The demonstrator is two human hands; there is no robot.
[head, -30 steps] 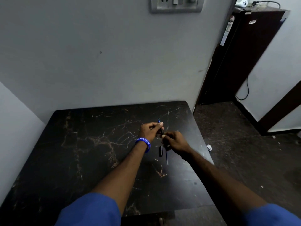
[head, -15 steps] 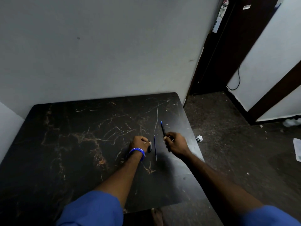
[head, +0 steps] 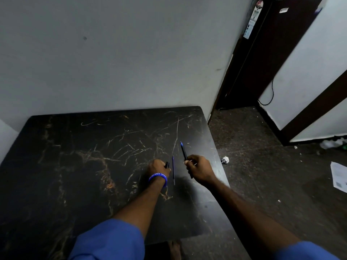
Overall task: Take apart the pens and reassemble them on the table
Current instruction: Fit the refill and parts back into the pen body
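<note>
The person leans over the dark marbled table (head: 75, 166) with both arms out, and the pen is plainly in pieces. The right hand (head: 200, 170) grasps the dark pen barrel (head: 183, 151), pinched between thumb and fingertips, its blue tip pointing away toward the wall and raised off the surface. The left hand (head: 158, 168), with a blue wristband (head: 158, 177) on its wrist, rests curled on the tabletop with its fingers closed round a small black piece (head: 167, 164), probably the cap, though it is too small to be sure. Between the two hands the thin blue refill (head: 173, 169) lies loose on the table, touching neither hand. To my eye the taking apart is done and the putting together is about to start. The weak point is that refill: it is slim, round and unguarded, and a brush from either wrist could send it rolling toward the right edge, which is near, and down onto the floor beside the crumpled paper (head: 225, 159) lying there. The dark parts also nearly vanish against the dark top, so a dropped piece would be hard to find. Feeding the refill into the barrel at an angle could bend it or jam it partway.
</note>
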